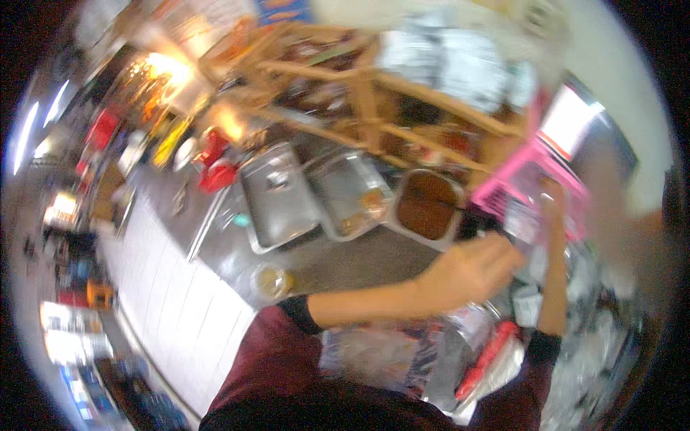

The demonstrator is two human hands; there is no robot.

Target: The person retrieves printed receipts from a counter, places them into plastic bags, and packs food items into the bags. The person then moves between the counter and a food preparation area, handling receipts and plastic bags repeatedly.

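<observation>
My left hand (480,266) reaches across to the right, above the metal counter (345,264) and just short of a pink plastic basket (498,180). Its fingers look bent, but blur hides whether anything is between them. Farther right, my right hand (550,188) is inside the basket, among blurred contents. What its fingers touch cannot be made out. A clear packet with a white label (522,221) shows in the basket beside that hand. Left of the basket sits a metal pan of dark brown food or sauce (426,207).
Two shallow metal trays (280,199) (347,196) stand left of the brown pan, the nearer-right one holding orange-yellow bits. A small round container (274,281) sits near my left sleeve. Behind runs a wooden rack (372,102). Plastic bags (587,323) and a red-and-white package (490,361) lie close on the right.
</observation>
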